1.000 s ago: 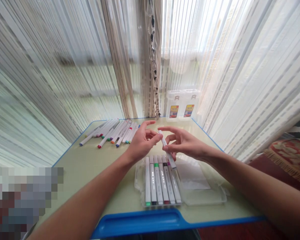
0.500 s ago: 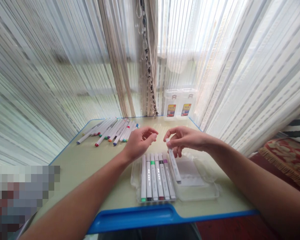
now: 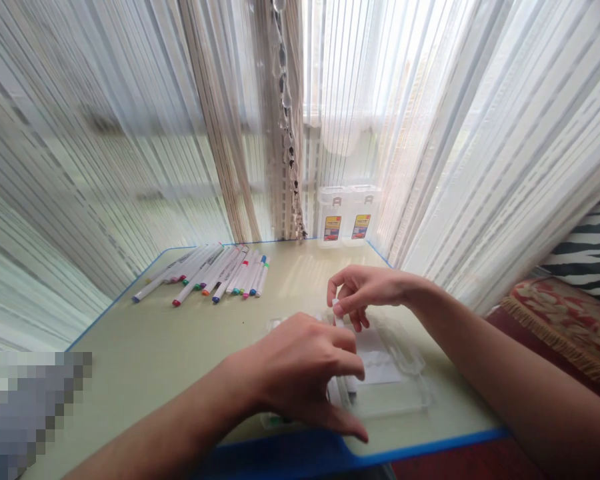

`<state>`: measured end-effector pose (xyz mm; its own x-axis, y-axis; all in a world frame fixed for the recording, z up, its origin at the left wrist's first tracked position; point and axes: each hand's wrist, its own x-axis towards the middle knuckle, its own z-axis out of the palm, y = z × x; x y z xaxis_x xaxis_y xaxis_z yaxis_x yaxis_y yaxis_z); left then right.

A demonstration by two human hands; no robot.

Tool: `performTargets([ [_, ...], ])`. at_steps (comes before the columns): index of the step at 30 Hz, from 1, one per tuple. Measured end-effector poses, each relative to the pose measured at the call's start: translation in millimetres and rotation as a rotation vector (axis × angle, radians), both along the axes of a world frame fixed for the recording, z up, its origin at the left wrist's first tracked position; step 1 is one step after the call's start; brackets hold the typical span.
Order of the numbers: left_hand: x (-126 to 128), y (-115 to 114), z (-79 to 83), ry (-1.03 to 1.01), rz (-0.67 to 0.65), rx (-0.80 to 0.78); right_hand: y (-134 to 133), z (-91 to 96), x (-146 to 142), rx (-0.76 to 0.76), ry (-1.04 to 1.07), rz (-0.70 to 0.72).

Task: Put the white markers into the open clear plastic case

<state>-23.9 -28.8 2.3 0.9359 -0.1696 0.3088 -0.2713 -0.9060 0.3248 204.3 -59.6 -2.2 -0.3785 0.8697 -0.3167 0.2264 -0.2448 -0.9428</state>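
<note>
My right hand (image 3: pixel 357 293) pinches the upper end of a white marker (image 3: pixel 338 313) between thumb and fingers; the marker tilts down toward me. My left hand (image 3: pixel 310 370) hovers over the row of markers in a clear plastic case (image 3: pixel 415 399), its thumb and fingers spread apart around the marker's lower end. I cannot tell whether it touches the marker. The left hand hides nearly all of the row. A white paper insert (image 3: pixel 380 360) lies in the right half of the opened case.
Several loose white markers (image 3: pixel 205 273) with coloured ends lie at the table's back left. Two clear cases with yellow labels (image 3: pixel 347 217) stand upright at the back edge, before string curtains (image 3: pixel 145 120). The table (image 3: pixel 155 360) has a blue rim.
My left hand has moved right and toward me, from behind the marker row to over it, its fingers spreading. The right hand keeps its pinch on the marker. The view has shifted slightly.
</note>
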Motion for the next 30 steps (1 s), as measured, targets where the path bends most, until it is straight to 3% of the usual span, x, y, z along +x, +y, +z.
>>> performTargets([
  [3,2,-4,-3.7,0.04,-0.022,0.201,2,-1.2,0,0.009,-0.056,0.01],
  [6,2,-7,-2.8,0.102,-0.028,0.302,3,-2.3,-1,0.038,-0.142,0.006],
  [24,-1,-25,-12.9,0.018,-0.025,0.537,-2,1.3,-10,0.055,-0.31,-0.005],
  [30,0,-25,-12.0,-0.018,-0.024,0.547,-3,2.3,-10,0.081,-0.364,0.001],
])
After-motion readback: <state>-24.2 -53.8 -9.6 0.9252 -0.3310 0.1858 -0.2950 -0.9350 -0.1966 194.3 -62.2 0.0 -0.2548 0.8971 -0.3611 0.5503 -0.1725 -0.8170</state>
